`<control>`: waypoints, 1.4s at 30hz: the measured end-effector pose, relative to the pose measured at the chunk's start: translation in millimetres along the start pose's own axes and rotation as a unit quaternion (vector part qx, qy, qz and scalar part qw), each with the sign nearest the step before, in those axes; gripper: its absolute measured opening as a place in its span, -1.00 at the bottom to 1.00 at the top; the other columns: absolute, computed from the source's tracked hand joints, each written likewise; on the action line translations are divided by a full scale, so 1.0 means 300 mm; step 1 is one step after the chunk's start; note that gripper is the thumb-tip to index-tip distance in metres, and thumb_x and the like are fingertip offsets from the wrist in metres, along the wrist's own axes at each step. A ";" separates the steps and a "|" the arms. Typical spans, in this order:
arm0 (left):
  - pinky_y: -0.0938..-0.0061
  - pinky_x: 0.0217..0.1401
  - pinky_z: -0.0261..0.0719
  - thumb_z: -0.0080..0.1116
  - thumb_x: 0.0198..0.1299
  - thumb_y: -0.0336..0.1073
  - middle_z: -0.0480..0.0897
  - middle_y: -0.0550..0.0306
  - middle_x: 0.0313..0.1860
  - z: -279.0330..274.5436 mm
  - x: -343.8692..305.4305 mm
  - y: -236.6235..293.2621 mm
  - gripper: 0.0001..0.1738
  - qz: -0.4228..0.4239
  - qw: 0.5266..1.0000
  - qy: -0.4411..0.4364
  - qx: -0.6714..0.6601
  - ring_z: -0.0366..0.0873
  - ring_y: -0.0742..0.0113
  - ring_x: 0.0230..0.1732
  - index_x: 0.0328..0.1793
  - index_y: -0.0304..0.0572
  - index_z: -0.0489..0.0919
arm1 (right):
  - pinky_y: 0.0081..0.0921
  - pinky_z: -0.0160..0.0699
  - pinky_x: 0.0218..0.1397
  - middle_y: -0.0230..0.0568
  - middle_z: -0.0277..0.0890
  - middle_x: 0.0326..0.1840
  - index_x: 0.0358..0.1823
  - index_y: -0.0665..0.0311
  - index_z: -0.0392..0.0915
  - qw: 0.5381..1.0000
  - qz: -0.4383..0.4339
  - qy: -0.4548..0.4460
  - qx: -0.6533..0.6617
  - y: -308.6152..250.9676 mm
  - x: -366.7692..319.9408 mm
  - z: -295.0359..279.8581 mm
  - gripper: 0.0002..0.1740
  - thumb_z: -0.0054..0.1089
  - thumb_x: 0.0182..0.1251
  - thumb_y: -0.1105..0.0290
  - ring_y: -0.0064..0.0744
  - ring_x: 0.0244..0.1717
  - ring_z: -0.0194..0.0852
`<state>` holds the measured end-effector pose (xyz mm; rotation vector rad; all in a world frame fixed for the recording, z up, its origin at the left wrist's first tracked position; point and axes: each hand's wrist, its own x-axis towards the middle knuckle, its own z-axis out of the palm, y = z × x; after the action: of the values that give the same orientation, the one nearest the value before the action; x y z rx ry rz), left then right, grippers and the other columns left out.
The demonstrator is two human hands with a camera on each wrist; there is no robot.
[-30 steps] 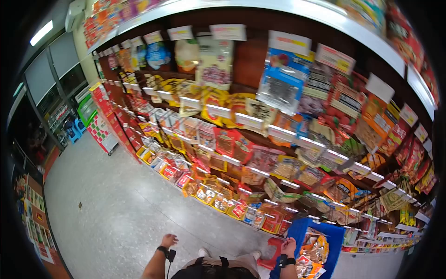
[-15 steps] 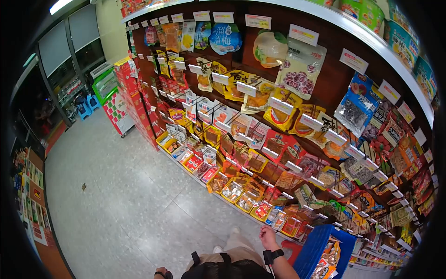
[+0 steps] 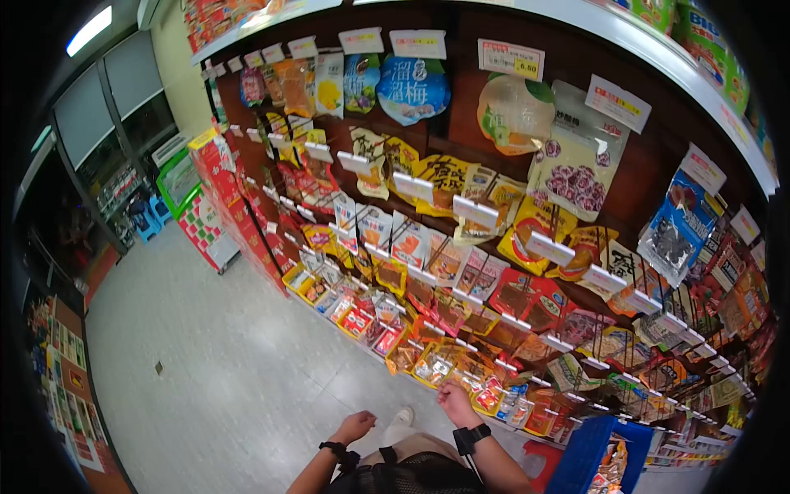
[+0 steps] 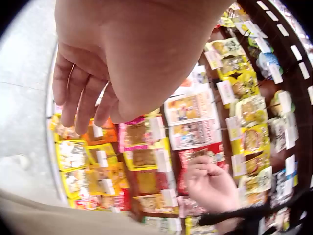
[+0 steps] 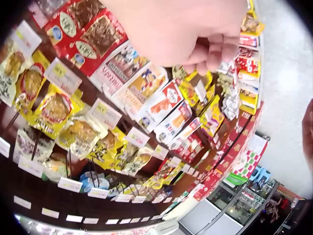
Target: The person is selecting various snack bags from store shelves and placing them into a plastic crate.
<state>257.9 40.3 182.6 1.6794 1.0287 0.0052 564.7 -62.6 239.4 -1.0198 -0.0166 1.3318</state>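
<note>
Both hands hang in front of the body, before a tall rack of packaged snacks [image 3: 494, 305]. My left hand [image 3: 355, 426] holds nothing; its fingers [image 4: 80, 98] droop loosely in the left wrist view. My right hand [image 3: 454, 403] is also bare, with its fingers [image 5: 215, 54] loosely curled. In the head view it overlaps the yellow-edged trays [image 3: 432, 366] of small packets on the lowest row. White packs with red food pictures [image 5: 159, 105] hang beyond it in the right wrist view. A blue basket [image 3: 580, 457] with orange packets [image 3: 611, 465] stands to the right of this hand.
A red stool-like thing [image 3: 539, 461] stands beside the basket. Grey tiled floor [image 3: 214, 362] stretches left, to a green-and-white chest freezer [image 3: 197, 210] and blue stools [image 3: 150, 218]. A low display [image 3: 70, 370] lines the left edge. Price tags [image 3: 510, 58] jut out from the rack.
The view has swung left along the rack, and the basket now sits further right. My left hand has come up into view from the bottom edge; my right hand stays loosely curled.
</note>
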 end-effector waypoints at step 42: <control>0.52 0.16 0.50 0.22 0.32 -0.35 0.58 0.14 0.15 -0.743 0.715 1.507 -0.55 0.269 0.792 -0.511 -0.197 0.51 0.50 0.10 0.28 -0.36 0.44 | -0.40 0.48 0.24 -0.22 0.52 0.18 0.27 0.32 0.37 0.791 -0.537 0.277 0.096 -0.541 0.080 1.012 -0.49 0.26 0.29 0.55 -0.42 0.14 0.52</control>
<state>561.7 343.8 522.7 1.2263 -0.2777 -0.2731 533.9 154.5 505.7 -0.9404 -0.0129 -0.0342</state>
